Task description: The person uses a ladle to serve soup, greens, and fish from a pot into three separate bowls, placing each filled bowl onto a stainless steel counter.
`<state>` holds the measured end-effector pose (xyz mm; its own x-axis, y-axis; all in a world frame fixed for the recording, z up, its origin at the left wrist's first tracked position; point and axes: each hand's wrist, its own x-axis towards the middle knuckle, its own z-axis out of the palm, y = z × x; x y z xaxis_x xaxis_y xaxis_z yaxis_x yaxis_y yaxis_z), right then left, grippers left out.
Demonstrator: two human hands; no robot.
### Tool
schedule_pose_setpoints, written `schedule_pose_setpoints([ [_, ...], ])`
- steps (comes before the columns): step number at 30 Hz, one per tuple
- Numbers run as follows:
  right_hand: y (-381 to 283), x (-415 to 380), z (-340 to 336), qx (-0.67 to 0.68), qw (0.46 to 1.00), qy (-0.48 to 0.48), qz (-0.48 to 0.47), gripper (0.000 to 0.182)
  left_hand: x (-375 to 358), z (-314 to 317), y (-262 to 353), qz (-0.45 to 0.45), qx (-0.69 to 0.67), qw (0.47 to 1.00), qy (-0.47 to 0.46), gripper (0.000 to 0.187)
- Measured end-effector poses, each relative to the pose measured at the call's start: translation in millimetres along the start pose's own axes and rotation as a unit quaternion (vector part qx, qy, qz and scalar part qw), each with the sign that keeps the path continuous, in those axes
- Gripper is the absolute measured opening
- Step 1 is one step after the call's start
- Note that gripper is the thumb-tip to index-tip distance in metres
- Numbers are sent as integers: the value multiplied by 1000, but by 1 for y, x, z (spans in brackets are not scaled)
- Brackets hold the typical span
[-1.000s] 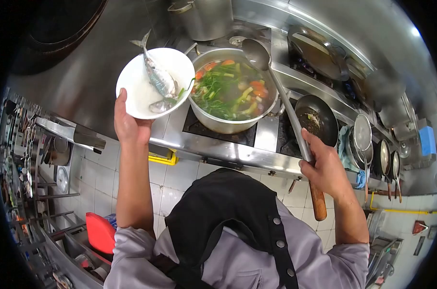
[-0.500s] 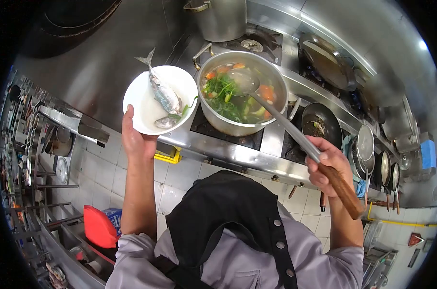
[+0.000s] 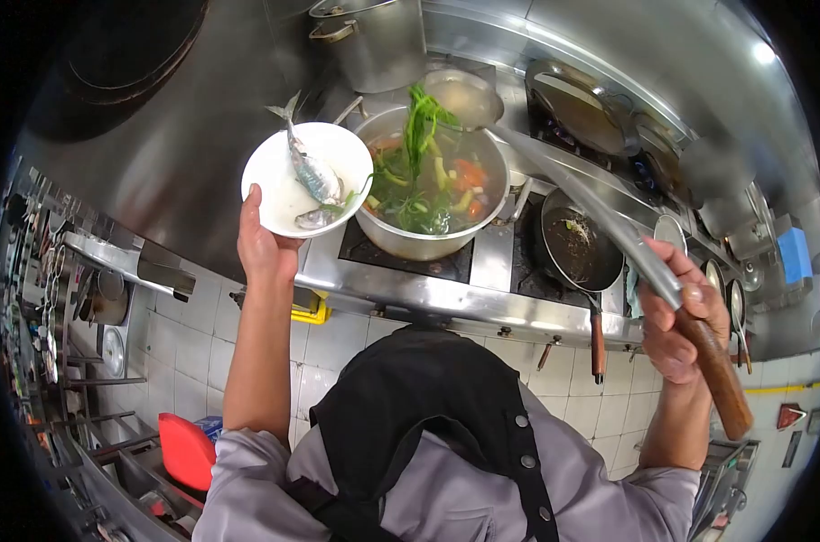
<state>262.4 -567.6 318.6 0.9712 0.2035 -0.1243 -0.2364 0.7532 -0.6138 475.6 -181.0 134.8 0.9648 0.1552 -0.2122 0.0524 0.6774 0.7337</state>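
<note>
My left hand [image 3: 264, 246] holds a white bowl [image 3: 270, 176] up beside the stove. A whole silver fish [image 3: 312, 172] lies in the bowl. My right hand [image 3: 684, 312] grips the wooden handle of a long metal ladle [image 3: 464, 93]. The ladle's cup is lifted above the far rim of a steel pot [image 3: 428, 237] and long green vegetables hang from it. The pot sits on a burner and holds soup with greens and orange carrot pieces [image 3: 469, 170].
A dark wok [image 3: 580, 248] with scraps sits on the burner right of the pot. A tall stockpot [image 3: 374, 41] stands behind. More pans and strainers line the stove at right. A red stool [image 3: 186, 449] stands low on the left by metal racks.
The ladle dipped into the soup and has now risen out of it with greens hanging from it. My right hand has drawn back to the right. The bowl stayed beside the pot.
</note>
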Motion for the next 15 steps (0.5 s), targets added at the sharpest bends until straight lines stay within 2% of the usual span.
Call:
schedule_pose_setpoints([
  [4,-17,-11,32,-63,996,18,-57,60,5,12,-5,-4,1,1000,-8,51],
  [10,-41,-30,66,-109,992,-15,-59,67,17,17,-11,-12,32,999,-33,51],
  [13,-47,-38,74,-141,988,-20,-58,69,15,33,-22,-14,32,999,9,51],
  [15,-45,-39,70,-161,985,-27,-51,71,18,38,-31,-37,32,999,-14,55],
])
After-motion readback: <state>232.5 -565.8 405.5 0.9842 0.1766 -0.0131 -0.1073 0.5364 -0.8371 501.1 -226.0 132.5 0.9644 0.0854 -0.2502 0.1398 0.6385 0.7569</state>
